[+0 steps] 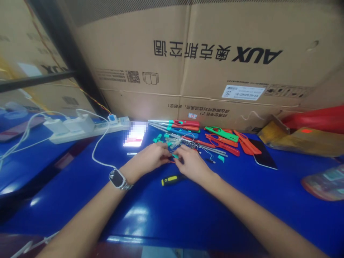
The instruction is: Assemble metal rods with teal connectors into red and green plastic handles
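Note:
My left hand [153,157], with a watch [117,178] on its wrist, is closed, and its fingertips hide whatever they pinch. Facing it, my right hand [192,164] is closed at the fingertips on a small green plastic piece [175,156]. A thin red bit shows in the narrow gap between the hands. Just below them lies a screwdriver [170,180] with a black and yellow handle. Beyond my fingers are several long-necked stick lighters [185,123], with metal tubes and thin wires among them. Loose green caps [158,138] lie close by.
Green and orange lighter shells [221,134] lie at the right, beside a dark phone [264,157]. A lit phone [135,134] and a white power strip [80,132] with cables are at the left. A large cardboard box [204,79] stands behind the blue table [150,215].

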The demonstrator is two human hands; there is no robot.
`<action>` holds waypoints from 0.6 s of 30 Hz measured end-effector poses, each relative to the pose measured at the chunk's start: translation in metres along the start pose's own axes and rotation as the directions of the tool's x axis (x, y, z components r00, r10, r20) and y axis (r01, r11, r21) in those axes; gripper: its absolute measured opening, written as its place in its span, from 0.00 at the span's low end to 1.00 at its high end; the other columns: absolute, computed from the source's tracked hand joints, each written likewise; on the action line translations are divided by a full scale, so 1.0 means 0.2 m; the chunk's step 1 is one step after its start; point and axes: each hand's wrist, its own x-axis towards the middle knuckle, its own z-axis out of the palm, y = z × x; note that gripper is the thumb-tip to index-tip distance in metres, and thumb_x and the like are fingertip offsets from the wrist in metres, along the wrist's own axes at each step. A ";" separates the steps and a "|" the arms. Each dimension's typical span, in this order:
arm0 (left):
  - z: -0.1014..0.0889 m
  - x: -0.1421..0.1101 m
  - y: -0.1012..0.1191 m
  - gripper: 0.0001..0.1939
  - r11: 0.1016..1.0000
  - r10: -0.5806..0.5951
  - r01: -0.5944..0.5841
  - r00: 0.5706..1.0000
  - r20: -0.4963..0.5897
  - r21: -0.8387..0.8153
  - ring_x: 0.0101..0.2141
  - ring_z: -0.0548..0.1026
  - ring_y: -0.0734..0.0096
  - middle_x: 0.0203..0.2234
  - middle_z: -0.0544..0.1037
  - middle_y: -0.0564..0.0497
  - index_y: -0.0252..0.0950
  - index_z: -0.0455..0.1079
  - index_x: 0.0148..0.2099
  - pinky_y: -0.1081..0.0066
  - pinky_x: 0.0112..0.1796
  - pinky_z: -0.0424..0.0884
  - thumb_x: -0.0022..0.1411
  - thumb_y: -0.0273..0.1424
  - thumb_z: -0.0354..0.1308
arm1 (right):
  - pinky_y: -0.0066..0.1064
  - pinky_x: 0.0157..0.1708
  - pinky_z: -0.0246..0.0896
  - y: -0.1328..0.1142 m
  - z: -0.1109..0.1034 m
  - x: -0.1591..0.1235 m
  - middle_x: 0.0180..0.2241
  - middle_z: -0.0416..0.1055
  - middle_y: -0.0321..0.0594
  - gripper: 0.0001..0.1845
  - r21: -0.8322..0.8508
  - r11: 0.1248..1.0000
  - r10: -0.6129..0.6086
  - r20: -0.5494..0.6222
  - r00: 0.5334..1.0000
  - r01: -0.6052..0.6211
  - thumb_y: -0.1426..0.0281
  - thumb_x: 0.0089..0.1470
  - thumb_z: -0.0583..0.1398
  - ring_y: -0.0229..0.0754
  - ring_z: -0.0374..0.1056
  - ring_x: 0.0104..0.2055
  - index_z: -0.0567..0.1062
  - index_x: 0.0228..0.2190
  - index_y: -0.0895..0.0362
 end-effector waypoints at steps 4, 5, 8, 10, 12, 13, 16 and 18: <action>0.00 0.00 0.00 0.04 0.999 -0.050 0.050 0.997 -0.053 -0.009 0.32 0.73 0.69 0.33 0.74 0.50 0.34 0.74 0.38 0.72 0.33 0.68 0.61 0.30 0.63 | 0.29 0.35 0.59 -0.01 0.03 0.02 0.39 0.74 0.41 0.06 0.016 0.997 0.080 -0.042 0.996 -0.079 0.71 0.56 0.60 0.40 0.70 0.36 0.73 0.37 0.58; 0.00 0.00 0.00 0.05 0.998 -0.067 0.066 0.995 -0.068 -0.009 0.32 0.72 0.69 0.32 0.74 0.50 0.34 0.73 0.38 0.72 0.33 0.68 0.61 0.30 0.63 | 0.29 0.35 0.59 -0.01 0.03 0.03 0.39 0.74 0.41 0.06 0.003 0.996 0.090 -0.035 0.995 -0.090 0.70 0.56 0.61 0.41 0.70 0.36 0.73 0.37 0.57; -0.01 0.00 0.01 0.03 0.998 -0.055 0.056 0.996 -0.068 0.022 0.32 0.72 0.69 0.33 0.74 0.51 0.35 0.73 0.38 0.72 0.33 0.67 0.61 0.28 0.62 | 0.31 0.35 0.60 -0.04 0.00 0.06 0.40 0.76 0.43 0.06 -0.060 0.993 0.104 0.005 0.995 -0.103 0.70 0.56 0.60 0.44 0.72 0.39 0.73 0.37 0.57; -0.01 0.00 0.02 0.04 0.999 -0.002 0.003 1.000 -0.029 0.040 0.33 0.73 0.69 0.34 0.74 0.50 0.38 0.76 0.39 0.72 0.34 0.67 0.63 0.26 0.60 | 0.32 0.35 0.60 -0.06 -0.03 0.08 0.39 0.76 0.45 0.06 -0.116 0.987 0.115 0.043 0.992 -0.109 0.70 0.56 0.59 0.47 0.73 0.40 0.74 0.37 0.57; -0.01 0.00 0.02 0.07 0.998 0.036 -0.036 0.999 -0.005 0.045 0.34 0.74 0.69 0.36 0.75 0.50 0.40 0.78 0.41 0.71 0.36 0.67 0.65 0.27 0.58 | 0.32 0.33 0.59 -0.07 -0.06 0.10 0.38 0.77 0.46 0.06 -0.164 0.981 0.121 0.085 0.989 -0.106 0.70 0.55 0.59 0.49 0.74 0.40 0.74 0.36 0.57; -0.01 0.00 0.02 0.08 0.998 0.041 -0.041 0.999 -0.005 0.044 0.35 0.75 0.69 0.37 0.75 0.50 0.40 0.79 0.41 0.71 0.36 0.67 0.65 0.27 0.58 | 0.32 0.32 0.59 -0.07 -0.07 0.10 0.38 0.77 0.47 0.06 -0.181 0.978 0.120 0.098 0.988 -0.101 0.69 0.55 0.59 0.50 0.74 0.40 0.74 0.36 0.57; 0.00 0.00 0.01 0.09 0.999 0.029 -0.029 1.000 -0.012 0.042 0.35 0.75 0.70 0.38 0.75 0.49 0.39 0.79 0.41 0.72 0.36 0.68 0.66 0.28 0.57 | 0.33 0.33 0.61 -0.07 -0.09 0.10 0.40 0.77 0.48 0.10 -0.213 0.971 0.129 0.079 0.988 -0.110 0.67 0.54 0.61 0.51 0.74 0.41 0.73 0.39 0.58; 0.00 0.00 0.01 0.09 0.999 0.029 -0.029 1.000 -0.005 0.040 0.34 0.75 0.70 0.37 0.75 0.48 0.38 0.79 0.40 0.72 0.36 0.68 0.67 0.27 0.56 | 0.33 0.34 0.62 -0.07 -0.08 0.08 0.41 0.77 0.48 0.13 -0.226 0.963 0.164 0.051 0.985 -0.149 0.65 0.54 0.62 0.51 0.74 0.41 0.73 0.41 0.58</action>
